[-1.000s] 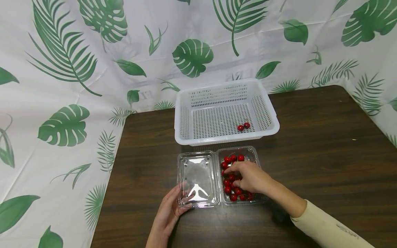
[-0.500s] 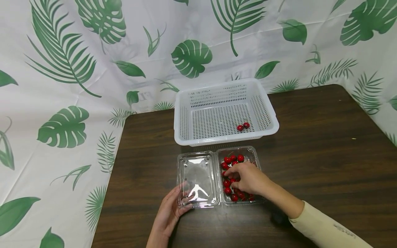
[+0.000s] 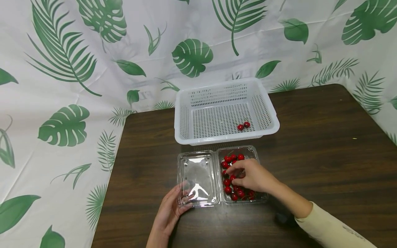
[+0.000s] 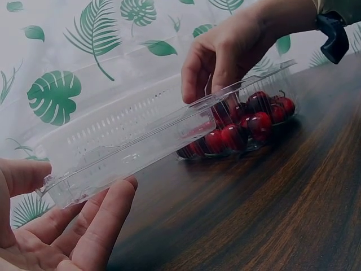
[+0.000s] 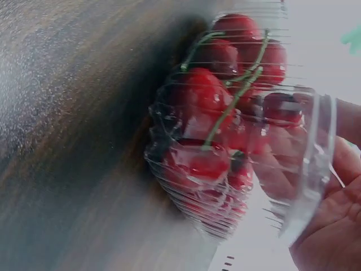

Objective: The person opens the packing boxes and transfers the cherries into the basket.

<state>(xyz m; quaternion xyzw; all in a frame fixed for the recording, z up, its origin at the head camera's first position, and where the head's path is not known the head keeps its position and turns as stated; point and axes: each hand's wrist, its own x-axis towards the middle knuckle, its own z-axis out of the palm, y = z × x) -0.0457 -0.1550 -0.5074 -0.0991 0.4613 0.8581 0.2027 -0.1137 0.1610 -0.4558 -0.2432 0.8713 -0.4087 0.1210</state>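
Observation:
An open clear clamshell box lies on the dark table, its empty lid on the left and its tray on the right. Several red cherries fill the tray. My right hand is inside the tray, thumb and forefinger curled round a cherry. In the left wrist view the right hand dips behind the tray's rim onto the cherries. My left hand pinches the lid's near left corner, thumb above and fingers below the lid. The right wrist view shows cherries through the tray wall.
A white perforated basket stands just behind the box with two cherries in its right part. The brown table stretches to the right. A leaf-print cloth covers the wall and hangs past the table's left edge.
My right hand has shifted a little toward the right inside the tray, its fingers still among the cherries. My left hand and the lid have stayed put.

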